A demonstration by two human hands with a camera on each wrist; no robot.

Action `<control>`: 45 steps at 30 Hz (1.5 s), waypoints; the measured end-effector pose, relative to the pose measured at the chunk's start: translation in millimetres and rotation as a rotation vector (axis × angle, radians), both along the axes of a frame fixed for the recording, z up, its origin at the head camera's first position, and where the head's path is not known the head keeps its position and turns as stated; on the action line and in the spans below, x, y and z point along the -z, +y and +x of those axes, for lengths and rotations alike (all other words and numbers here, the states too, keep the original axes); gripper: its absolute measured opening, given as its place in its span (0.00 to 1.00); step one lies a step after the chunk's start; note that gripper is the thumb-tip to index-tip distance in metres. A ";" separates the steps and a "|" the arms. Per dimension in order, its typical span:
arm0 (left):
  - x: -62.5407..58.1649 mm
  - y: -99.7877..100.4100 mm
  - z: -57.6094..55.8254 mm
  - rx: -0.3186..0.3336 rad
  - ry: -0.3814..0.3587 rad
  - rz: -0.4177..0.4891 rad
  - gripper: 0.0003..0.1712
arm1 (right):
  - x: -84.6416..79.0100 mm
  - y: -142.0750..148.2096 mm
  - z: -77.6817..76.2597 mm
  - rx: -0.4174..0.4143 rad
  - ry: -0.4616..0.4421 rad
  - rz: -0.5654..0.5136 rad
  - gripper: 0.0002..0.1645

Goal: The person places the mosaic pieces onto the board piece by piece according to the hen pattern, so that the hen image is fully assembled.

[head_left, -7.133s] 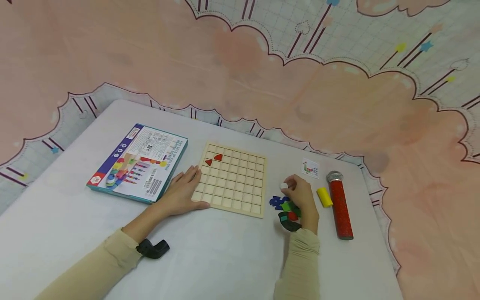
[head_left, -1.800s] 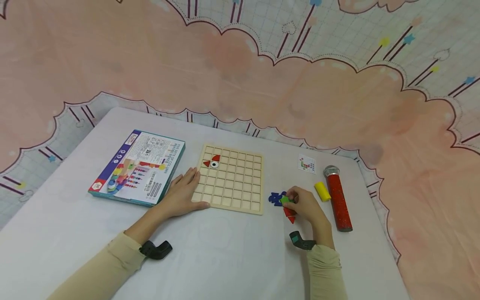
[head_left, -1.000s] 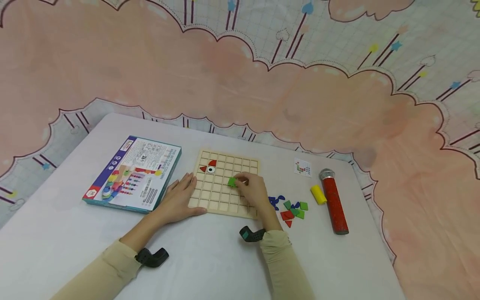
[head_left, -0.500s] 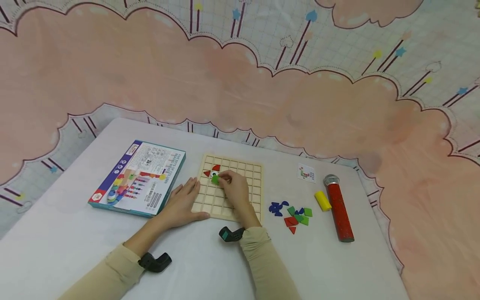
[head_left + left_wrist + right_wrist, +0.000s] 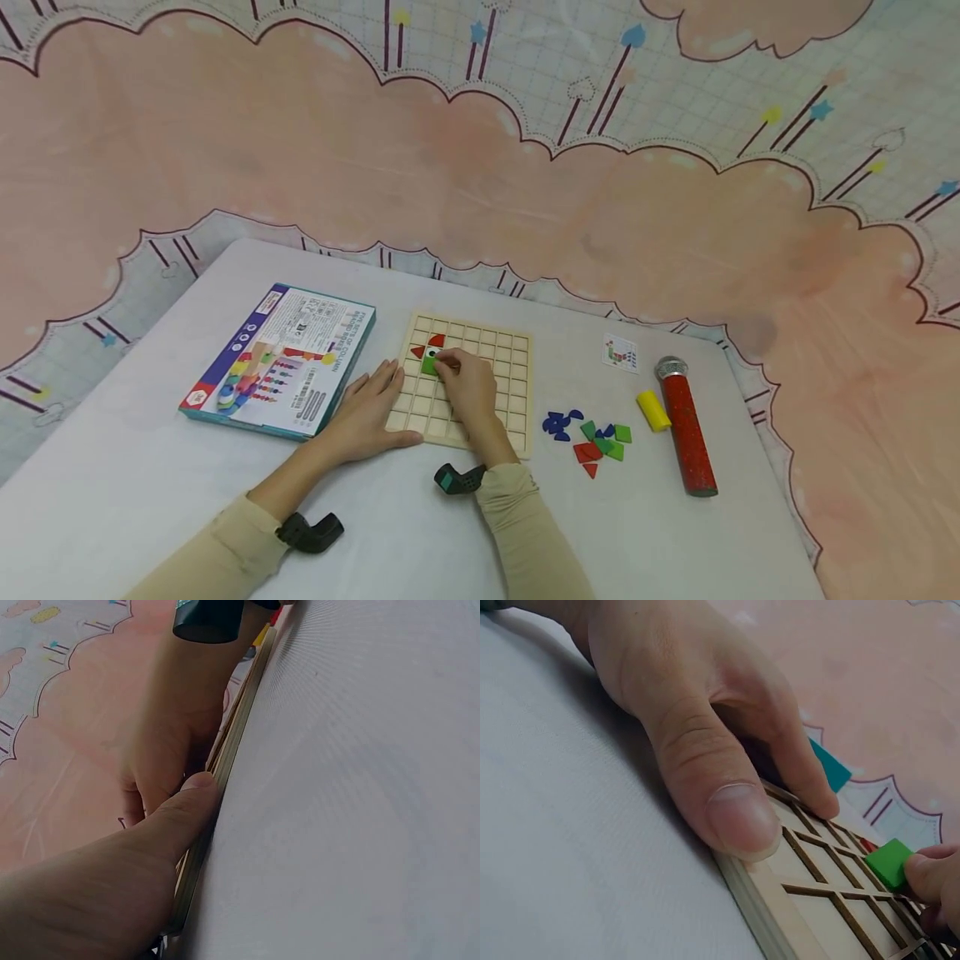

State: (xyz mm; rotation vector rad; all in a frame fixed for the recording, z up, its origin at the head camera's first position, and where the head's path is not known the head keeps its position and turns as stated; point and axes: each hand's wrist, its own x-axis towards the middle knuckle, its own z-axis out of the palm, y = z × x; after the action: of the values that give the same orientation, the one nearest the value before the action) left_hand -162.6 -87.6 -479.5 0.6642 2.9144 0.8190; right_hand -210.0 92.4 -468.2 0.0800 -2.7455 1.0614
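Observation:
My right hand (image 5: 471,392) pinches a green square tile (image 5: 429,366) between thumb and fingers over the gridded wooden board (image 5: 517,383). In the right wrist view the green tile (image 5: 889,864) sits tilted at the board's cells. Just above it on the board are a white tile with a black dot (image 5: 432,353), a red triangle (image 5: 417,352) and a red quarter-round tile (image 5: 437,340). My left hand (image 5: 360,421) rests with fingers spread along the board's left side; its thumb (image 5: 742,821) lies on the near rim in the right wrist view.
A flat printed box (image 5: 285,358) lies left of the board. To the right lie loose blue tiles (image 5: 555,423), green tiles (image 5: 615,451) and red tiles (image 5: 587,452). Beyond are a picture card (image 5: 620,353), a yellow cylinder (image 5: 653,411) and a red tube with a silver mesh head (image 5: 688,433).
My right hand has placed the white dotted tile, then picked a green square from the loose pile and carried it left to just below that tile. My left hand has stayed by the board.

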 end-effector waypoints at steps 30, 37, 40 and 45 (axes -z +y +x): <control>-2.6 -1.1 -1.3 0.000 0.011 -0.023 0.64 | 0.1 -3.1 11.5 -0.020 0.031 0.131 0.18; -1.0 0.2 -1.6 -0.004 -0.006 -0.025 0.65 | 0.8 -2.8 12.9 -0.021 0.032 0.147 0.19; -2.2 0.4 -0.8 -0.005 -0.005 -0.024 0.64 | 0.6 -3.1 13.3 -0.021 0.039 0.145 0.18; -2.8 0.8 -0.8 -0.007 -0.007 -0.031 0.64 | -1.3 -2.5 13.3 -0.029 0.032 0.131 0.18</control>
State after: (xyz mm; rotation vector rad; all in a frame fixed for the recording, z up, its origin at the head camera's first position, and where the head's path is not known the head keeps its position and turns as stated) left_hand -163.3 -86.8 -476.6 0.6473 2.9188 0.7739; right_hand -196.8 89.9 -466.8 0.1555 -2.7899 0.8786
